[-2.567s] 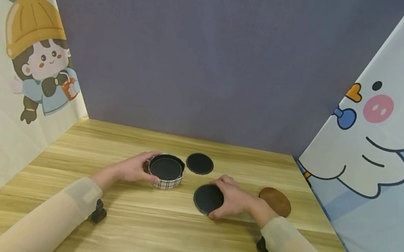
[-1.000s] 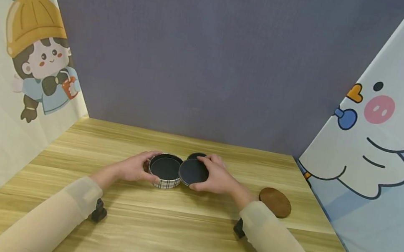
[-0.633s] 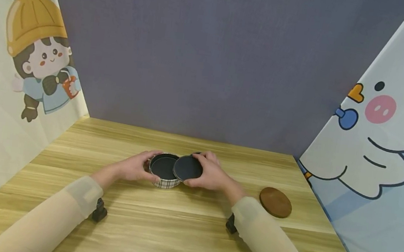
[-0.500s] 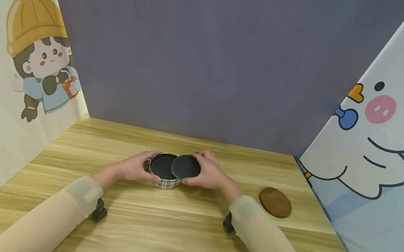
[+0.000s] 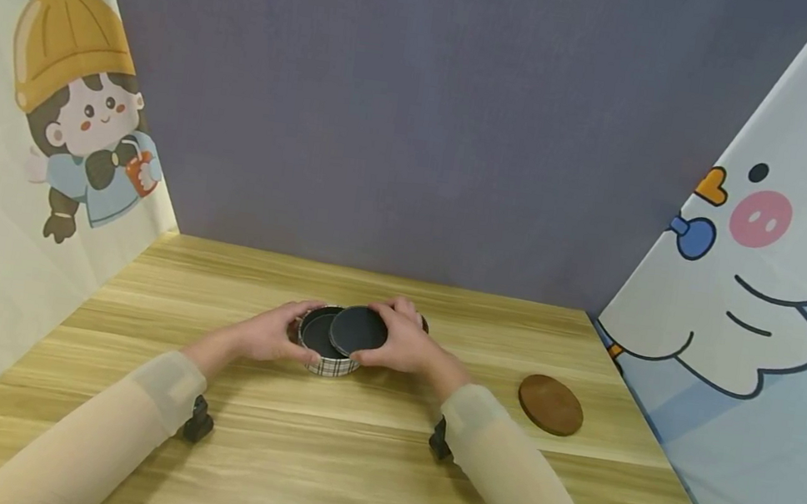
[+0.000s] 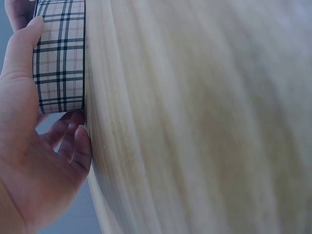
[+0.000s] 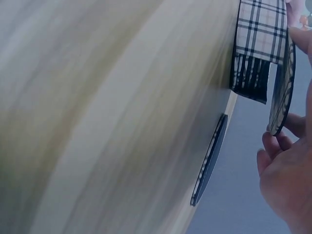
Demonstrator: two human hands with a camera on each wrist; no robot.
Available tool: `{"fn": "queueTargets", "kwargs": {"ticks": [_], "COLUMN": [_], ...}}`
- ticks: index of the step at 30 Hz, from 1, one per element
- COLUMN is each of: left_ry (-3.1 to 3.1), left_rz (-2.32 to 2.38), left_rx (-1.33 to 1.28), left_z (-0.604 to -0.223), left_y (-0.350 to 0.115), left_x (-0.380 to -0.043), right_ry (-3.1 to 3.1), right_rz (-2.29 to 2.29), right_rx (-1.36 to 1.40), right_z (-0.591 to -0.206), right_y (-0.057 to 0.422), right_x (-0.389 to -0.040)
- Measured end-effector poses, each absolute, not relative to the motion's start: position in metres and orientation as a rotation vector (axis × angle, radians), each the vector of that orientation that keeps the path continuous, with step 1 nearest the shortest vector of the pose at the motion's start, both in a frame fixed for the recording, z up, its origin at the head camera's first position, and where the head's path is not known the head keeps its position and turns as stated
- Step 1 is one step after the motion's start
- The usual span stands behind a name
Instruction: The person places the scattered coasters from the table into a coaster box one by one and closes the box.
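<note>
A round coaster holder (image 5: 332,368) with black insides and a plaid outer wall sits on the table; its wall fills the upper left of the left wrist view. My left hand (image 5: 272,335) grips its left side, thumb at the front. My right hand (image 5: 406,343) pinches a black round coaster (image 5: 358,330) by its edge, tilted over the right part of the holder's opening. In the right wrist view that coaster has a patterned underside, and a dark striped piece (image 7: 251,78) juts from the holder. Another coaster (image 7: 209,161) lies on the table, mostly hidden behind my right hand in the head view.
A brown round disc (image 5: 551,405) lies on the wooden table (image 5: 316,468) to the right. A grey panel (image 5: 405,118) stands along the back. Printed cartoon sheets flank the table on the left and right.
My right hand has lifted its coaster from the table and carried it left, over the holder, where it keeps edging leftward. My left hand stays on the holder.
</note>
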State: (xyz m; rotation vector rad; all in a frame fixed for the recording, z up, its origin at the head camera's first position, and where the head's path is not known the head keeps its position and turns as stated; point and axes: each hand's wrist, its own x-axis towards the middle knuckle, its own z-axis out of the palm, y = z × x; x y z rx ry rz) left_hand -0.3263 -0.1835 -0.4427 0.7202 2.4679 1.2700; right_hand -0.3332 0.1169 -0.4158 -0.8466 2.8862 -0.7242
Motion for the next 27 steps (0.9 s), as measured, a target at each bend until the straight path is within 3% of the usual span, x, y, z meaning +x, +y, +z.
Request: {"fn": "queueTargets", "kwargs": {"ticks": [27], "left_ry": [2.405], "left_rz": [1.26], "left_rx": [0.752], "left_z": [-0.444], "left_y": [-0.186], "left_x": [-0.329], "right_ry": [2.827], "right_rz": [-0.722], "right_rx": [-0.935], "right_z": [-0.423], "right_y": [0.085], "right_x": [-0.334]}}
